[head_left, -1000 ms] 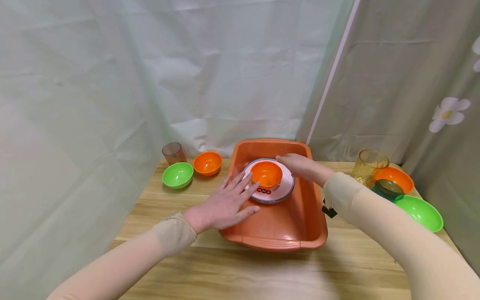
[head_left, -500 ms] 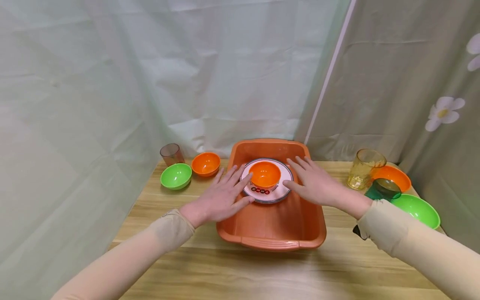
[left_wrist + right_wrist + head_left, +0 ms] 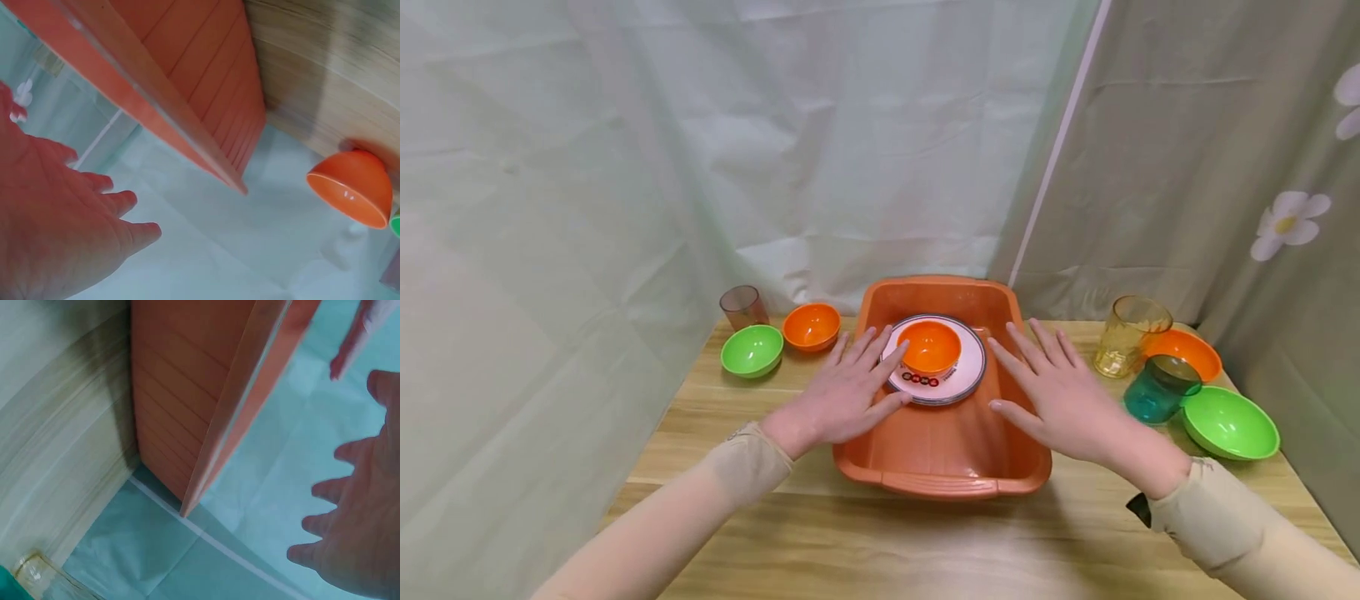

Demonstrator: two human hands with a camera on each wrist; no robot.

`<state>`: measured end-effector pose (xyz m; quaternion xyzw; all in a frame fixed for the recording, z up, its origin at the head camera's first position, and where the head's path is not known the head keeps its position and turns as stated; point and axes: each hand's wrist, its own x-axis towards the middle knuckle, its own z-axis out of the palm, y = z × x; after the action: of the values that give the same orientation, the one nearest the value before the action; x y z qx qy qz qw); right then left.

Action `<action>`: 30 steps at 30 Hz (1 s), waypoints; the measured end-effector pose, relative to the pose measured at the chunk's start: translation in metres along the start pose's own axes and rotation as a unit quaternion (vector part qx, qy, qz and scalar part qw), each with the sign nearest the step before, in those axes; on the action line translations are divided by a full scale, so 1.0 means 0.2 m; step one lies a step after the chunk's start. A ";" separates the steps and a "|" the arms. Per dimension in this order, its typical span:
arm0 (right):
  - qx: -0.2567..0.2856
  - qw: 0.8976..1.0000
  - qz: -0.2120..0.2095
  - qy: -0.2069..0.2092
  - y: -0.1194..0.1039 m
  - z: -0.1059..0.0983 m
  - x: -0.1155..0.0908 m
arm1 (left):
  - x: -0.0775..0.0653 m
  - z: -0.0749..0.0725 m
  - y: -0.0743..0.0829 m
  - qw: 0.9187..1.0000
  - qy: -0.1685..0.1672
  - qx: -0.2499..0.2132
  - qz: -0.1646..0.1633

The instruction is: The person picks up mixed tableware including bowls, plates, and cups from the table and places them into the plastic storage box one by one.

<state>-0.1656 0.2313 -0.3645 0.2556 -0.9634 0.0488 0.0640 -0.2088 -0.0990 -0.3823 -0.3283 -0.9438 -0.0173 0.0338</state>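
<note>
An orange bowl [image 3: 929,348] sits on a small stack of white plates [image 3: 958,379] with a dark rim, inside the reddish-orange basin [image 3: 955,486]. My left hand [image 3: 842,396] hovers with spread fingers over the basin's left side, its fingertips overlapping the plates in the head view. Over the right side, my right hand [image 3: 1063,400] is held out flat with fingers apart. Neither hand holds anything. Both wrist views show the hands above the basin's rim, the left hand [image 3: 69,219] and the right hand [image 3: 359,506] with fingers extended.
Left of the basin stand a green bowl [image 3: 752,351], another orange bowl [image 3: 812,327] and a brownish cup [image 3: 744,307]. On the right are a yellow cup [image 3: 1120,346], a teal cup [image 3: 1152,396], a larger orange bowl [image 3: 1195,354] and a large green bowl [image 3: 1231,422]. Curtains hang behind the table.
My right hand has drawn back from the plates' right edge, moving right and toward me, fingers now spread. The left hand stays nearly still. Bowl and plates stay in the basin.
</note>
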 end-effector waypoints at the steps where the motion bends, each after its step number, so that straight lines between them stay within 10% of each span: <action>1: 0.000 1.000 0.002 0.001 0.00 0.01 -0.01 | 0.00 0.00 0.00 1.000 0.001 0.001 0.000; 19: 0.030 0.999 0.025 -0.019 0.02 0.15 -0.03 | -0.04 0.08 0.00 0.999 -0.002 -0.046 -0.024; 30: 0.011 0.999 -0.015 -0.030 -0.04 0.11 0.10 | -0.12 0.09 -0.22 0.994 0.029 -0.076 -0.078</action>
<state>-0.1802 0.2126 -0.3822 0.2720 -0.9604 0.0507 0.0333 -0.2176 -0.1475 -0.4025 -0.2549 -0.9610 -0.1014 0.0344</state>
